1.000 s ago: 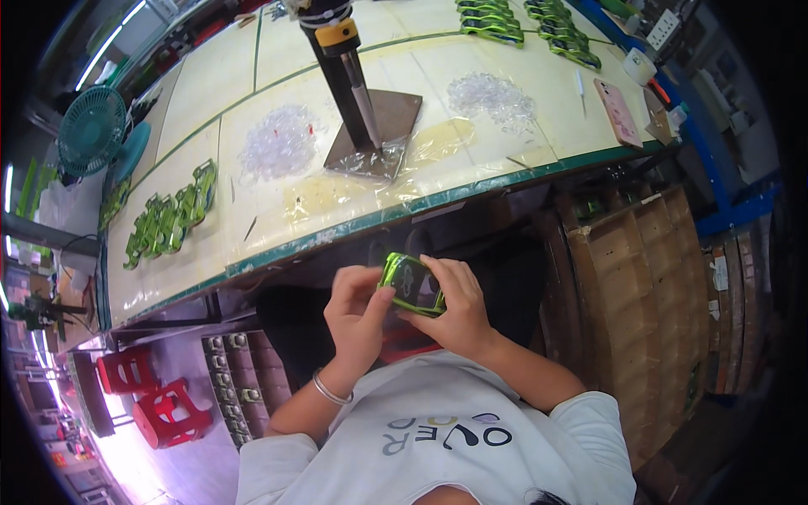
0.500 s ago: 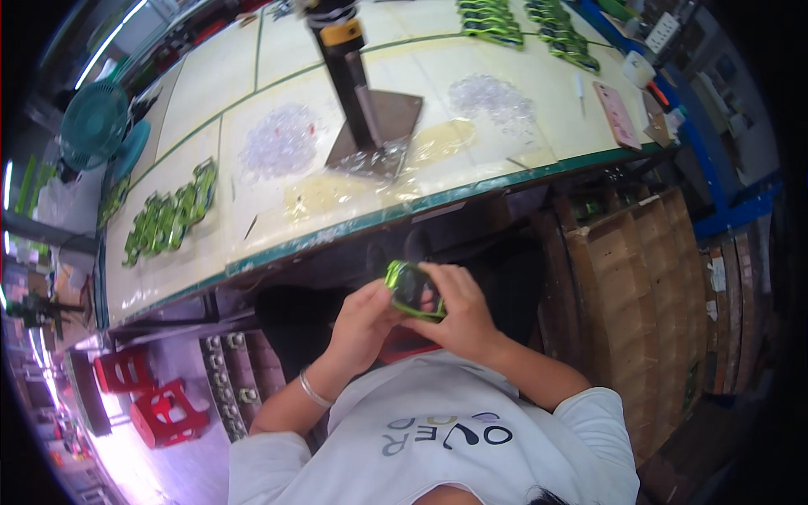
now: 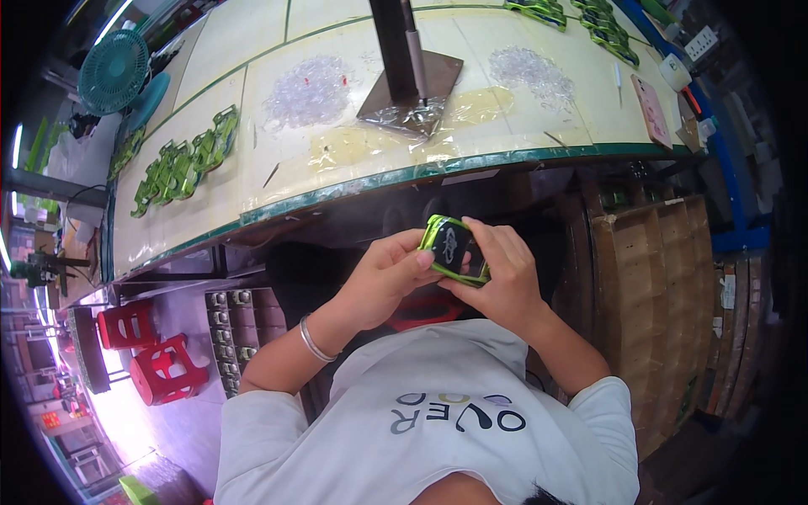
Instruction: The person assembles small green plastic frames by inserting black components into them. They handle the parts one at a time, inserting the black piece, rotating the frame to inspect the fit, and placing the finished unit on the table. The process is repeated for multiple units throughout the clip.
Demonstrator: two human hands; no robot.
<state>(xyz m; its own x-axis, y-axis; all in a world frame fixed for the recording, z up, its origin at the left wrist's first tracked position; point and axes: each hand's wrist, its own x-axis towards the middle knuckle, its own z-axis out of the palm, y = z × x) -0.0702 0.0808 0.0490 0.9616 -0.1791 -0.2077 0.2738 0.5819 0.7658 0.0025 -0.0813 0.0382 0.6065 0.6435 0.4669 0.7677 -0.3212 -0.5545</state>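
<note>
Between my two hands, over my lap and below the table edge, is a bright green plastic frame with a dark, see-through window [image 3: 453,244] bearing a pale emblem. My left hand [image 3: 385,273] grips its left side, thumb on the near edge. My right hand [image 3: 507,271] holds the right side, fingers over the top and thumb underneath. The piece is tilted, with its window facing up toward me. Several similar green parts [image 3: 181,168] lie in a row on the table at left, and more green parts [image 3: 608,32] lie at the far right.
A post on a brown metal base plate [image 3: 433,80] stands on the cream table [image 3: 206,50]. Piles of small clear pieces [image 3: 310,93] flank it. A pink phone [image 3: 651,109] lies at right. A wooden compartment crate [image 3: 652,295] stands right; red stools [image 3: 171,370] and a green fan [image 3: 114,74] are left.
The view has shifted, so the table sits higher in the picture. Both hands still hold the green frame, now turned so its window and emblem show more plainly.
</note>
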